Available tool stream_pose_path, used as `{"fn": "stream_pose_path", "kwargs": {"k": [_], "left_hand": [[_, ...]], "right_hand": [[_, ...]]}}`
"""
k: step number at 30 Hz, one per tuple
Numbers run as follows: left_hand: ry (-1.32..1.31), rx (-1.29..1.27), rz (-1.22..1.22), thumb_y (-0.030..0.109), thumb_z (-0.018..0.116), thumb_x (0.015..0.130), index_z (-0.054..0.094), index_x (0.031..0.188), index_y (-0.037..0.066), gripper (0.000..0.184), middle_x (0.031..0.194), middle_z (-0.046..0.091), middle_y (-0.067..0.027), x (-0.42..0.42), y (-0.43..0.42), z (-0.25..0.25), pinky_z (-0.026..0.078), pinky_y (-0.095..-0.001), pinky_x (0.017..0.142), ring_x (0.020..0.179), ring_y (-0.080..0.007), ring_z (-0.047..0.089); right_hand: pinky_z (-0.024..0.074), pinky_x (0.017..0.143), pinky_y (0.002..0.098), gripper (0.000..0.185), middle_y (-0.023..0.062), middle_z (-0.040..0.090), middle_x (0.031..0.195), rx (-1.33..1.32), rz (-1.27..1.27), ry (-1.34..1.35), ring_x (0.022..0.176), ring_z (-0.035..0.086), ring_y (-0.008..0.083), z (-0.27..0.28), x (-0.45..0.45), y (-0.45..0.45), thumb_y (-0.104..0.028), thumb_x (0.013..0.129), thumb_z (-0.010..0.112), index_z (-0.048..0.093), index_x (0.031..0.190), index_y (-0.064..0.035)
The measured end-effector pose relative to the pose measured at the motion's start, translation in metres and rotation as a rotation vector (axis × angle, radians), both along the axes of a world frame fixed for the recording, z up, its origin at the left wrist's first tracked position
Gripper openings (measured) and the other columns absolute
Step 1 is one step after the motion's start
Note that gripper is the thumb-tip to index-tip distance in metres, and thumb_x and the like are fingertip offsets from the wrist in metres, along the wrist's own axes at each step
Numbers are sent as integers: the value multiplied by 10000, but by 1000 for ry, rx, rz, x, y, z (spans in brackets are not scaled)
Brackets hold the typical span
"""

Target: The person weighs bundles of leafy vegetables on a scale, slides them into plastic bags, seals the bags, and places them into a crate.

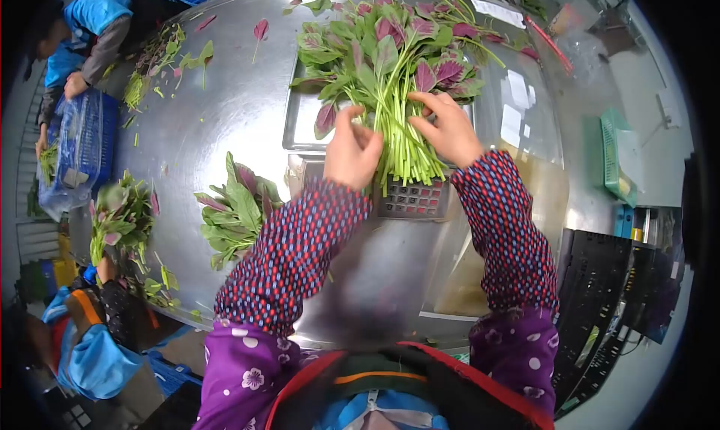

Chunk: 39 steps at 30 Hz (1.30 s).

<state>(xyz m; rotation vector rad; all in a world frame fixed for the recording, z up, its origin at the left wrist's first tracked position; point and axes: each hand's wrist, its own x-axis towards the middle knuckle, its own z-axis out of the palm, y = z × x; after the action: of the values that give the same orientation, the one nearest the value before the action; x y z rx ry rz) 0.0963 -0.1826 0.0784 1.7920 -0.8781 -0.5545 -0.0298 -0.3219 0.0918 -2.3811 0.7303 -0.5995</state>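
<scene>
A large bunch of red-and-green amaranth leaves (409,137) lies on the metal tray of a weighing scale (292,134), its cut stems toward me and hanging over the keypad (411,199). My left hand (352,151) is at the left side of the stems, fingers bent and apart. At the right side is my right hand (450,130), thumb and forefinger apart at the edge of the stems. Neither hand is wrapped round the bunch. A smaller amaranth bunch (238,209) lies left of my left forearm.
Loose leaves (260,31) and scraps are scattered over the steel table (225,92). At the left, one person (97,17) reaches to a blue crate (101,137); another (97,340) holds a leafy bunch (120,220). A green basket (616,156) stands at the right.
</scene>
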Motion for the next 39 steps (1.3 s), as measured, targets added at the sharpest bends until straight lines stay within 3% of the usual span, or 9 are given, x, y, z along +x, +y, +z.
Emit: {"fn": "stream_pose_path", "kwargs": {"k": [3,6,9,14,16,21,25,31,39], "left_hand": [[82,128,-66,89,576,791,387,1174,-18,441,897,545,-119,-15,33,9,455,-259,627,736,-164,554],[-538,-174,-67,98,594,776,411,1188,11,459,1091,496,-144,-11,34,6,438,-301,764,948,-230,524],[-787,-157,-359,185,611,765,452,1191,74,468,1224,438,-110,-13,6,24,350,-377,908,1134,-265,406],[-877,-28,-404,309,598,759,486,1194,151,476,1243,447,-58,-9,-14,-14,266,-456,960,1189,-269,349],[-904,-85,-354,272,606,737,522,1152,152,440,1209,470,-49,-13,-10,-6,282,-450,944,1166,-265,368],[-667,-502,-540,162,610,636,604,1016,161,379,1091,536,-28,-65,97,-1,360,-403,844,996,-220,476],[-362,-236,-544,86,584,636,609,971,142,341,1040,554,-55,-95,218,-28,374,-375,805,950,-233,500],[-260,-20,-121,-46,560,658,594,930,66,296,961,563,-74,-78,283,-48,360,-358,808,919,-263,507],[-23,-183,-186,-72,536,712,590,905,37,228,939,576,-99,-79,288,-49,387,-348,805,880,-259,535]], "right_hand": [[422,629,304,138,90,508,786,-35,-76,-44,674,524,215,-19,9,-7,-141,765,620,610,870,-52],[433,564,249,128,73,542,805,92,-218,-323,683,545,123,-15,-2,6,-128,811,598,570,879,-24],[430,511,215,154,89,572,818,975,-177,-567,671,561,105,-6,-14,17,-114,838,566,510,949,-23],[395,454,233,215,93,578,785,1439,271,-13,632,579,170,21,-51,-1,-152,838,553,467,1006,-50],[478,646,305,288,77,547,873,1360,259,-703,779,562,185,12,-76,-22,-162,850,538,442,1087,-29],[407,874,418,454,144,467,1165,1374,-658,-1634,1042,476,276,10,-128,-81,-236,852,527,340,1196,-7],[350,935,421,575,171,396,1240,1091,-779,-724,1111,424,291,-13,-143,-3,-321,841,557,317,1272,-26],[158,1051,383,914,225,229,1377,811,-520,-307,1288,225,296,37,-100,26,-429,783,604,62,1374,8],[205,1043,417,1319,345,209,1335,240,-475,494,1260,249,397,-17,55,31,-678,557,657,-132,1344,29]]}}
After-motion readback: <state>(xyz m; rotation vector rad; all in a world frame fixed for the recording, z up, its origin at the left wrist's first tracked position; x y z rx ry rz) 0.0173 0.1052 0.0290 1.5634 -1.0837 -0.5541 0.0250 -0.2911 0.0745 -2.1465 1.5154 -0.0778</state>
